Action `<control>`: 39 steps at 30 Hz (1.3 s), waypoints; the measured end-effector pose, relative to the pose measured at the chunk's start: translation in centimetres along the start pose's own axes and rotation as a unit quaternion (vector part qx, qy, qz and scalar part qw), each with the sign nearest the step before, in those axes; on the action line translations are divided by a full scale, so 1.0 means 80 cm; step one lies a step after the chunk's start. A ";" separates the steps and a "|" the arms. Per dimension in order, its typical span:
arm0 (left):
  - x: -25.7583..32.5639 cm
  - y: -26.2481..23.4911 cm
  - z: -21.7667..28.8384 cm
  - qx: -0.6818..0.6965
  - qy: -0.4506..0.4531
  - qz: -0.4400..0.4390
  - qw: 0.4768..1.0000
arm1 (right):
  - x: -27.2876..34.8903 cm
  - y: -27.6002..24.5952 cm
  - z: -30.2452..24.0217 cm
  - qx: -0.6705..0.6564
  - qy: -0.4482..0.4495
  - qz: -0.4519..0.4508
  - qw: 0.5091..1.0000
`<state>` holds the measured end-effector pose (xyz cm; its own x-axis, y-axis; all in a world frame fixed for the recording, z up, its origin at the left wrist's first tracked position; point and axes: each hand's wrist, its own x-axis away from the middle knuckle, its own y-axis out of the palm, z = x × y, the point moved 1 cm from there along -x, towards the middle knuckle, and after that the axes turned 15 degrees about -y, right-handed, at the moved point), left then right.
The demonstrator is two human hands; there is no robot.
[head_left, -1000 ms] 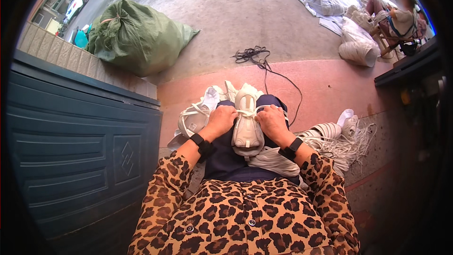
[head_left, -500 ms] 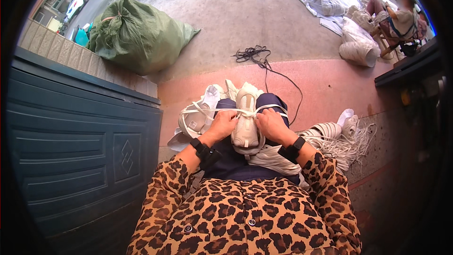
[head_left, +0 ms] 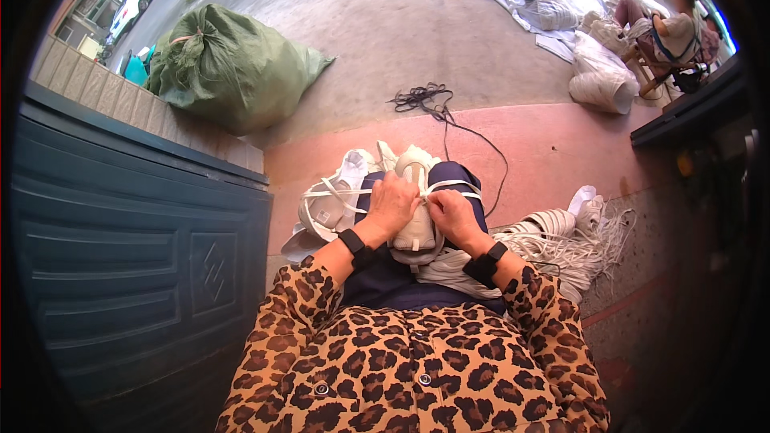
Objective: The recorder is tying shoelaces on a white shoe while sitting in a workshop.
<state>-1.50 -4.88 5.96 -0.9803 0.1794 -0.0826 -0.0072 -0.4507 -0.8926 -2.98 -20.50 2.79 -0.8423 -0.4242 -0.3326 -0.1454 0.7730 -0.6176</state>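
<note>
Between my knees rests a cream sneaker (head_left: 414, 231), its heel end toward me. A flat white shoelace (head_left: 455, 184) runs from its lacing out over both thighs. My left hand (head_left: 391, 207) lies across the left side of the shoe, fingers bent and closed on the lace at the middle. Close beside it, my right hand (head_left: 454, 215) pinches the lace on the right side. The two hands' fingertips nearly meet over the lacing, and the knot area is partly hidden. More pale shoes (head_left: 327, 207) lie by my left knee.
Bundled white laces (head_left: 589, 250) spread on the ground at my right, and more strands (head_left: 457, 274) cross my lap. A black cord (head_left: 473, 130) trails ahead. A stuffed green sack (head_left: 233, 72) stands beyond the dark door (head_left: 136, 248). A person (head_left: 678, 28) sits far right.
My left hand has moved inward and forward over the shoe, covering part of it. My right hand has shifted slightly, staying at the lace. The view has tilted a little.
</note>
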 end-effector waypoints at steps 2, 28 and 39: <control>-0.010 0.003 -0.004 -0.013 -0.026 0.016 0.999 | 0.000 -0.002 -0.002 -0.014 0.024 0.018 0.999; -0.064 0.004 -0.003 0.431 -0.281 -0.192 0.836 | -0.015 -0.040 -0.016 0.097 -0.106 -0.112 0.983; -0.056 -0.015 -0.011 0.456 -0.311 -0.169 0.816 | -0.028 -0.020 -0.013 0.324 -0.296 -0.181 0.880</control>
<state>3.04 -4.40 7.03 -0.8005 0.0776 0.5942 -0.1640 -0.9821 -0.0927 -1.41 -20.29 5.26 -0.3550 -0.9074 -0.2251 0.1393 0.1868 -0.9725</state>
